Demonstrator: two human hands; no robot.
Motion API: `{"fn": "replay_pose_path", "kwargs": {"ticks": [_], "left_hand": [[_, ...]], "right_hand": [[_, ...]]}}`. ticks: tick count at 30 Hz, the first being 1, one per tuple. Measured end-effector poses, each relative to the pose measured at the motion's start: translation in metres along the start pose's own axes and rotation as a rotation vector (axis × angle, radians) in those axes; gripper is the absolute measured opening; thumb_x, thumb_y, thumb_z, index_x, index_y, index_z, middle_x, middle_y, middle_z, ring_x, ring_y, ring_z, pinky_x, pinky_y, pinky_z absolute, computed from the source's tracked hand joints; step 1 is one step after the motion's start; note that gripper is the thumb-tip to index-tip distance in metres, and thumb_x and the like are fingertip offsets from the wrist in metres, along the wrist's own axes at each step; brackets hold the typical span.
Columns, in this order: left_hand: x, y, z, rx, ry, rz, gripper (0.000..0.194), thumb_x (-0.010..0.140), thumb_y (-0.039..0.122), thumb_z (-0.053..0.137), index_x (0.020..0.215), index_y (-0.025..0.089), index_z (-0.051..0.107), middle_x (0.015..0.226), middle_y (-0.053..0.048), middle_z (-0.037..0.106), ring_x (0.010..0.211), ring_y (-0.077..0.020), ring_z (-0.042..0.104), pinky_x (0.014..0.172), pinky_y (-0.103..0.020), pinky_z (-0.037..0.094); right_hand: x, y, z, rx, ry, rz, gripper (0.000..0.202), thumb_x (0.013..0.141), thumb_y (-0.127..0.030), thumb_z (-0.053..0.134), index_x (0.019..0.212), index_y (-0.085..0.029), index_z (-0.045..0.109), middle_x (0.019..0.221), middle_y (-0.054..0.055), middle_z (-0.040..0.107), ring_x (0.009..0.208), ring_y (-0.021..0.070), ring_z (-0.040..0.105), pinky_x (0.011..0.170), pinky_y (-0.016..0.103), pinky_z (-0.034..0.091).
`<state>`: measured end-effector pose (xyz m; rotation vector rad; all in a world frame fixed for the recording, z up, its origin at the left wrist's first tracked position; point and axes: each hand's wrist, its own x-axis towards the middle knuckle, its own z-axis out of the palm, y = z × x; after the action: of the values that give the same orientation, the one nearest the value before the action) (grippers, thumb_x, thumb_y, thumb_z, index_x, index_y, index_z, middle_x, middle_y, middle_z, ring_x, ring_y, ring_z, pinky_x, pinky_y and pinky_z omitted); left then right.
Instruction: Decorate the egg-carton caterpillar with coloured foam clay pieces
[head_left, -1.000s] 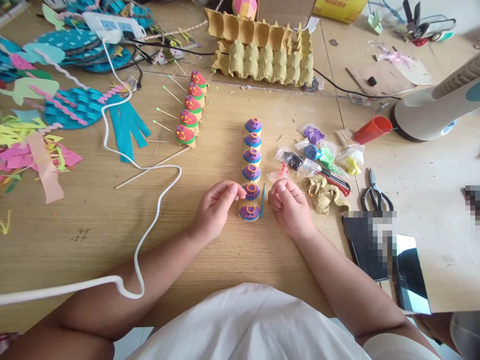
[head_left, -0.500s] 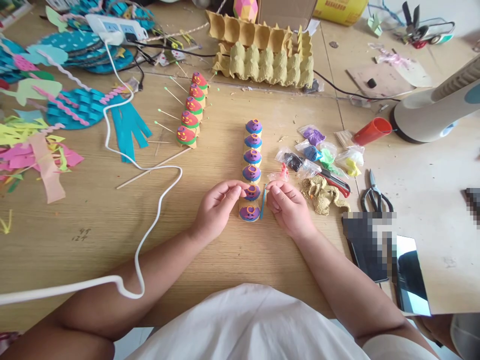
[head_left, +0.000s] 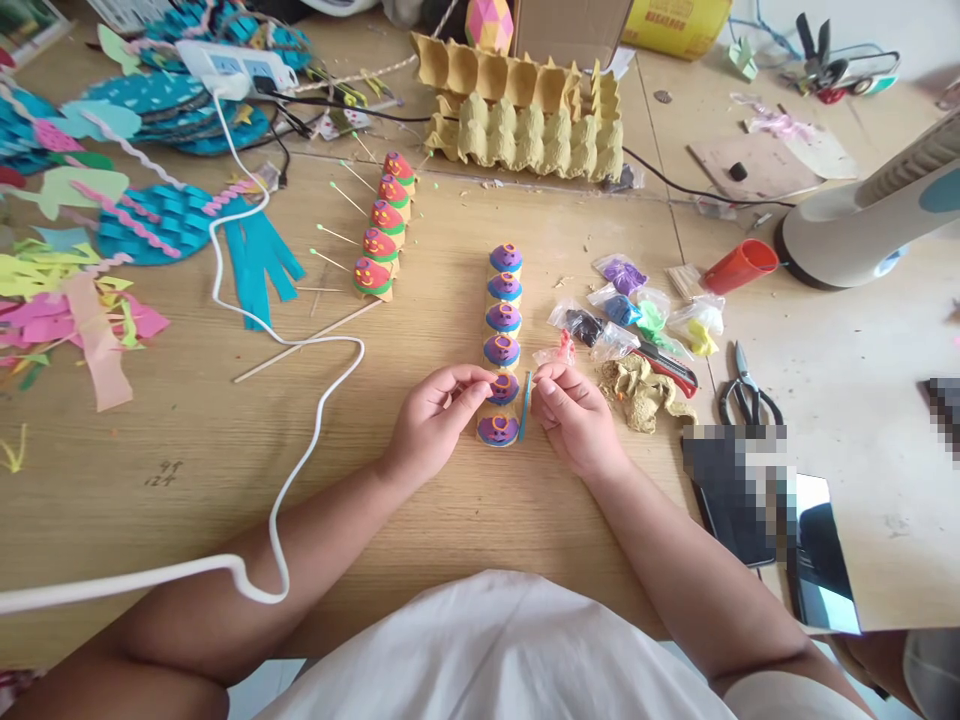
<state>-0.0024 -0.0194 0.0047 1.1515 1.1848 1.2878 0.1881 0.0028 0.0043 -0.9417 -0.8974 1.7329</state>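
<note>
A strip of egg carton cups [head_left: 504,317] stands lengthwise before me, its domes covered in purple and blue clay with small faces and orange loops on top. My left hand [head_left: 441,418] is at the left side of the near cups, thumb and index finger pinched; anything between them is too small to make out. To the right, my right hand [head_left: 576,415] is closed in a pinch at the upper end of a thin blue stick [head_left: 524,408]. The stick points down along the side of the strip.
A red and green caterpillar strip [head_left: 381,230] stands at the back left. Bagged clay [head_left: 622,308], a utility knife [head_left: 671,368], scissors [head_left: 746,390] and torn carton [head_left: 641,395] lie right. A white cable [head_left: 315,420] crosses the left side. Egg cartons [head_left: 540,135] stand behind.
Both hands stay almost where they were, with only slight finger movement. The whole view has shifted a little.
</note>
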Motion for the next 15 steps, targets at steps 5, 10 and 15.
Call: {"fn": "replay_pose_path", "kwargs": {"ticks": [5,10,15], "left_hand": [[0.0008,-0.0024,-0.0004,-0.001,0.030,0.021,0.030,0.091,0.050,0.076,0.093,0.020,0.076,0.089,-0.004,0.078,0.085,-0.0151,0.071,0.080,-0.025,0.057],[0.0017,-0.0047,-0.0005,0.024,0.030,0.074,0.027,0.093,0.047,0.074,0.094,0.020,0.074,0.088,-0.003,0.076,0.085,-0.0142,0.071,0.080,-0.024,0.056],[0.0041,-0.0082,-0.0002,0.064,0.022,0.117,0.022,0.096,0.042,0.072,0.096,0.020,0.074,0.089,-0.002,0.075,0.084,-0.0134,0.069,0.079,-0.024,0.055]], "right_hand": [[-0.0008,-0.0002,0.0006,-0.143,-0.005,-0.122,0.031,0.092,-0.049,0.075,0.085,-0.022,0.062,0.064,-0.007,0.043,0.056,0.0093,0.032,0.055,0.027,0.023],[-0.0042,-0.0018,0.0037,-0.448,0.018,-0.223,0.040,0.092,-0.059,0.070,0.085,-0.022,0.058,0.066,-0.005,0.047,0.055,0.0095,0.034,0.052,0.026,0.026],[0.0007,-0.0003,0.0040,-0.654,0.058,-0.292,0.034,0.093,-0.052,0.067,0.082,-0.022,0.057,0.062,-0.006,0.044,0.054,0.0098,0.034,0.051,0.026,0.028]]}}
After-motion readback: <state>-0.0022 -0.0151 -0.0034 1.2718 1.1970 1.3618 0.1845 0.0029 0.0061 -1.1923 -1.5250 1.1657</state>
